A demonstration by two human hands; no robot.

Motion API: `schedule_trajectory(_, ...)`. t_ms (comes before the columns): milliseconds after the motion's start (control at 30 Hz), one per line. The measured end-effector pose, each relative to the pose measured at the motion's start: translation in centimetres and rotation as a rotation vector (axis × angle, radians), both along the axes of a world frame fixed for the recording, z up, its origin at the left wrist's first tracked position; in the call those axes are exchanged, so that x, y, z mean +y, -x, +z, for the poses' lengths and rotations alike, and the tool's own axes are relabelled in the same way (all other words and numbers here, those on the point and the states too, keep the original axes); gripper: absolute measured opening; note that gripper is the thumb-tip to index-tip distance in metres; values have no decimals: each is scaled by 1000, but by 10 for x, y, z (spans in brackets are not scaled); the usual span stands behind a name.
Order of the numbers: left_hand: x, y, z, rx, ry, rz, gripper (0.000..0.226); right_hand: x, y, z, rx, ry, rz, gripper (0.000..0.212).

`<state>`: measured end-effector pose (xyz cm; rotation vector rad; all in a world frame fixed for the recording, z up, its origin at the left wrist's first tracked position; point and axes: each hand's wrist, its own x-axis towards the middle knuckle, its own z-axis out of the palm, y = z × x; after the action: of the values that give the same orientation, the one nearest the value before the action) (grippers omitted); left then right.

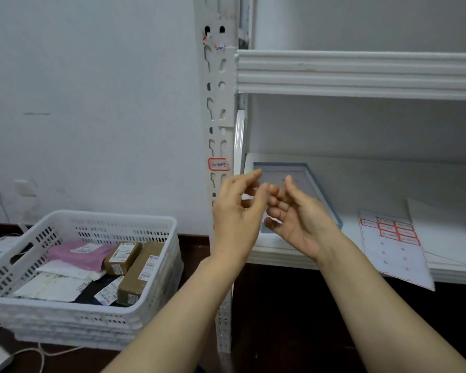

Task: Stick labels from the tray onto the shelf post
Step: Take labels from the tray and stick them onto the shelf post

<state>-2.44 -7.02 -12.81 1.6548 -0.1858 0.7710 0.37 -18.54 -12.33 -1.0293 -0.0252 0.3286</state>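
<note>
Both forearms raised; left hand (237, 211), right hand (300, 222) close together, fingers curled, fingertips meeting.

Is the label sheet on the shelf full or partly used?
Partly used: the white sheet of red-bordered labels has labels only near its top; lower down is bare backing.

1. The head camera, worn on the person's head, looks forward and somewhat down along both bare forearms.
2. It faces the white slotted metal shelf post (216, 103) almost squarely and from close by; the left hand (237, 211) and right hand (304, 222) meet mid-frame before it.
3. Its wide angle also catches the white perforated plastic basket (119, 218) low left and the white ribbed shelf beam (361, 74) upper right.
</note>
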Motion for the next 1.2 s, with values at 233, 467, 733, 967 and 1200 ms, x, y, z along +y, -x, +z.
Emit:
schedule_trajectory(233,-29,-12,-1,79,-63,-124,31,-32,4,6,2,13,-30,49)
schedule_trajectory(467,-50,-20,-3,50,-37,-234,28,-55,3,8,124,-62,-8,51)
schedule_trajectory(733,-76,-25,9,276,406,-132,15,-59,1,2,211,-359,56,40)
schedule_trajectory(967,-85,-52,8,785,910,-449,35,-56,-6,4,-61,50,-166,25)
schedule_trajectory(1200,-86,-69,2,782,884,-239,15,-65,-16,-2,-352,677,-278,24)
